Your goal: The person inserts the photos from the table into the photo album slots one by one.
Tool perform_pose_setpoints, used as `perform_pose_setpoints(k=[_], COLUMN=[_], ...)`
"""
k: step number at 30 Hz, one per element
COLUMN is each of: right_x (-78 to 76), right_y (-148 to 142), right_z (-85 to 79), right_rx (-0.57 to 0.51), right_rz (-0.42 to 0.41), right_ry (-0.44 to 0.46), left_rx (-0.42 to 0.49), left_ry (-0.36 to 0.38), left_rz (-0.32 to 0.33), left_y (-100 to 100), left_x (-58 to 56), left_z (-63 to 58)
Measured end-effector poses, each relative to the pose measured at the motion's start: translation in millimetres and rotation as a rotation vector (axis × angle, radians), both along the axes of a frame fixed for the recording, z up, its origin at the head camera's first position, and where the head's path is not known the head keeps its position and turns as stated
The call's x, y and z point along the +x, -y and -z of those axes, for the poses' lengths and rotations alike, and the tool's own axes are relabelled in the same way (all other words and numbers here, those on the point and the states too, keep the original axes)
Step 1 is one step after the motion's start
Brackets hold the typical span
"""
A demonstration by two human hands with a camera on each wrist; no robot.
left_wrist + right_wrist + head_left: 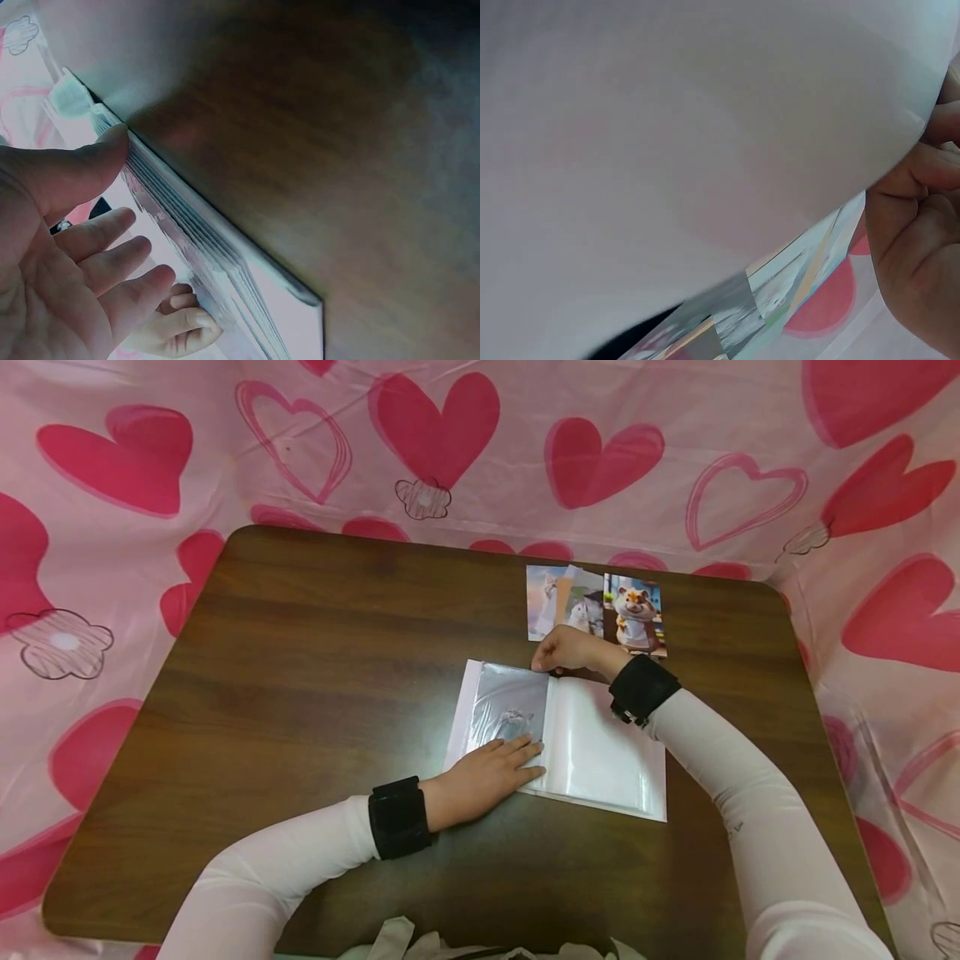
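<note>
A photo album (607, 752) with white pages lies spread on the table. Under the shiny clear pocket of its left page sits a greyish photo (517, 693). My left hand (487, 777) rests on the lower part of that page, fingers straight; in the left wrist view its thumb is by the edge of the stacked pages (202, 225). My right hand (573, 652) is at the photo's top corner beside the spine, its fingers curled and pinching there. The exact contact is partly hidden. In the right wrist view a pale page (705, 150) covers most of the picture.
Several overlapping animal photos lie behind the album, among them a hamster photo (636, 614) at the right. The brown wooden table (300, 677) meets a pink heart-patterned cloth (525, 460) at the back and sides.
</note>
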State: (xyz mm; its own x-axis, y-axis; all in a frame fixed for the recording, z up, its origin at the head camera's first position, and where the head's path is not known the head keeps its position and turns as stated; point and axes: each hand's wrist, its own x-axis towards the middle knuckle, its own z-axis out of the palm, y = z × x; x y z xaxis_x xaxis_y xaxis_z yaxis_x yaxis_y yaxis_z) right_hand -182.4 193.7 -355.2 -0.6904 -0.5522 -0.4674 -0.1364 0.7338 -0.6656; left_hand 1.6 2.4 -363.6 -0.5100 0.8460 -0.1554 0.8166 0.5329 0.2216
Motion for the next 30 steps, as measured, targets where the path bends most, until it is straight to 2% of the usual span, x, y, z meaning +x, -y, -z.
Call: perform_pose_setpoints(k=[2, 7, 9, 13, 20, 23, 26, 28, 30], right_x=[6.7, 10.5, 5.9, 5.2, 5.3, 8.8, 12.3, 11.5, 7.0], right_y=[4, 3, -1, -3, -5, -3, 0, -1, -8], right_z=[-10.3, -14.2, -4.6, -1.3, 3.7, 4.2, 2.1, 1.1, -0.1], right_rx=[0.008, 0.023, 0.024, 0.014, 0.027, 0.024, 0.028, 0.033, 0.038], right_rz=[-0.003, -0.019, -0.026, -0.039, -0.073, -0.087, -0.113, -0.091, -0.023], right_ry=[0.000, 0.003, 0.001, 0.022, 0.034, 0.020, -0.029, -0.052, -0.071], left_rx=[0.001, -0.007, -0.022, -0.047, -0.026, -0.042, -0.059, -0.059, -0.043], left_ry=[0.016, 0.044, 0.039, 0.065, 0.116, 0.124, 0.127, 0.126, 0.128], left_rz=[-0.003, -0.010, -0.014, -0.038, -0.057, -0.059, -0.057, -0.057, -0.062], left_y=[0, 0, 0, 1, 0, -1, -1, 0, 1], left_x=[-0.7, -2.6, -3.9, -6.1, -5.8, -4.8, -4.1, -3.7, -3.6], left_z=[0.2, -0.2, -0.9, -3.0, -4.7, -4.6, -3.1, -2.4, -1.9])
